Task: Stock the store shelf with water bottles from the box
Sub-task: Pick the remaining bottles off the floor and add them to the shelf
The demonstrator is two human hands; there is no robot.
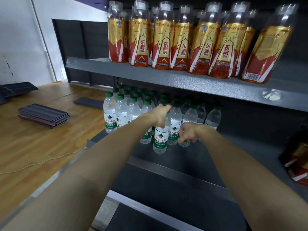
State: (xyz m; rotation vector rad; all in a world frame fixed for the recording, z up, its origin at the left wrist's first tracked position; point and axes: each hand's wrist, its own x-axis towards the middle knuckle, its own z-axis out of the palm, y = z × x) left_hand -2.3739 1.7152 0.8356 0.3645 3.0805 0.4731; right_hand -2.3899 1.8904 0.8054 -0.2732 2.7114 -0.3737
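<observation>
Left hand [160,116] reaching forward, fingers wrapped over the neck of a water bottle [160,136] standing at the front of the middle shelf [215,157], right hand [189,134] extended beside it, fingers curled round a neighbouring bottle [184,142], stocked bottles [116,112] behind.

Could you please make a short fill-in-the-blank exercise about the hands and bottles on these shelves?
1. The left hand grips a water bottle near its ____.
2. The water bottles' caps are ____ in colour.
3. The orange drink bottles stand on the shelf ____ the water bottles.
4. The right hand holds another water bottle near its ____.

Missing words: top; green; above; bottom
</observation>
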